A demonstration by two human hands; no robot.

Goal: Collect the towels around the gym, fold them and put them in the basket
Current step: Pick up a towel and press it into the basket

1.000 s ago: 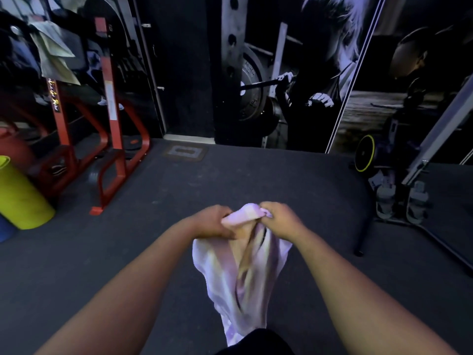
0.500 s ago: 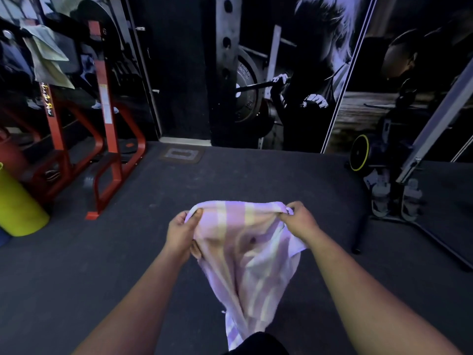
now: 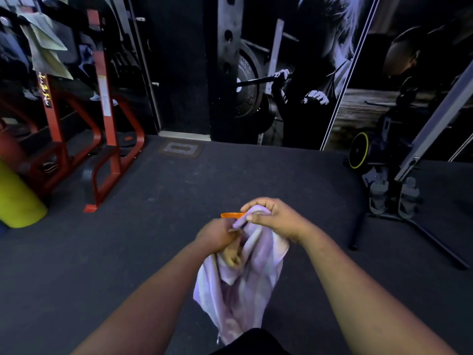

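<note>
Two hands on one lilac towel (image 3: 243, 283), mid-fold, held over the floor (image 3: 128, 252). Right hand (image 3: 273, 219) clenched on the bunched top edge; left hand (image 3: 217, 237) fingers pinch cloth just below. Next: square edges, halve again, prob. Red rack (image 3: 107, 124), yellow roller (image 3: 18, 201) well apart; small orange thing (image 3: 231, 215) behind the hands, unclear what. Basket not in view.

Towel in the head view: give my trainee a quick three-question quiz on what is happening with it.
1. True or false: the towel lies flat on the floor.
2. Which hand grips the towel's top end: A left, B right?
3. What colour is the rack at the left?

Key: 1 false, it hangs from both hands. 2 B, the right hand; the left hand grips just below. 3 red.
</note>
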